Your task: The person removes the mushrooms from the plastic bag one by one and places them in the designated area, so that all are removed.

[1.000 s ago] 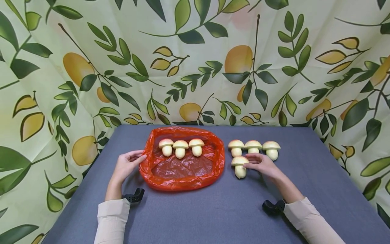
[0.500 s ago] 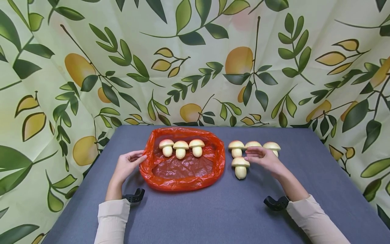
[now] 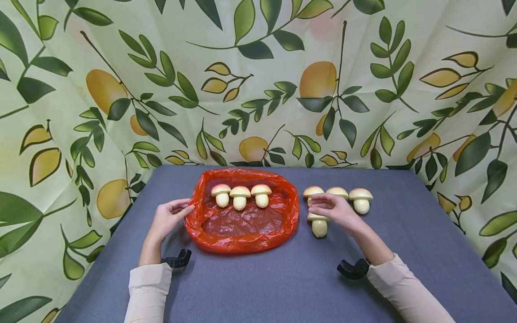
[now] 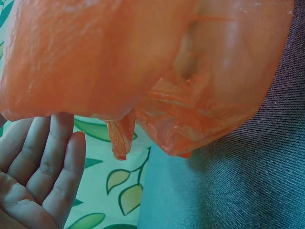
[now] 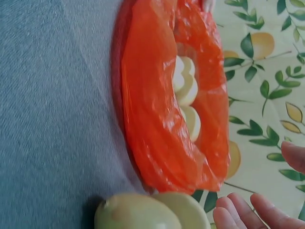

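Fingers of your right hand, parted and empty, have moved left, so the front mushroom and back-left mushroom lie closest, beside the red bag; whether your left hand pinches it, I cannot tell.

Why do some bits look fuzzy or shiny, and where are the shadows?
Head view: fairly clear, with a soft shadow beside the pale right sleeve on the grey tabletop; left wrist view: the crinkly red plastic bag looks hazy up close; right wrist view: that bag has white glints, and the nearest pale-yellow, round-capped mushroom looks soft.
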